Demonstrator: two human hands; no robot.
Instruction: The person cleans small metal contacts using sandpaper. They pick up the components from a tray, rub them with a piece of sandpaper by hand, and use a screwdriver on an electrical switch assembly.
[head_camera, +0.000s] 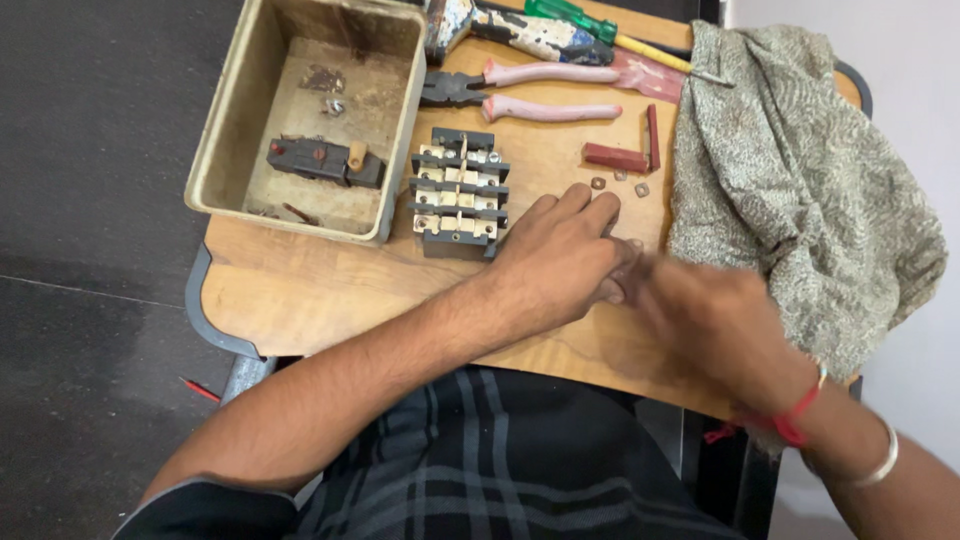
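Observation:
My left hand (560, 255) lies palm down on the small wooden table (300, 290), fingers together, just right of a dark terminal block with brass contacts (458, 192). My right hand (715, 320) is blurred by motion and meets the left hand's fingertips near the table's middle. Whether either hand holds something small is hidden. Small square nuts (620, 182) and red plastic pieces (625, 155) lie just beyond the left fingers.
An open beige box (225, 120) at the back left holds a dark switch part (322, 160). Pink-handled pliers (530, 90), a green screwdriver (590, 25) and a paint-stained tool (520, 30) lie at the back. A grey-green cloth (790, 170) covers the right side.

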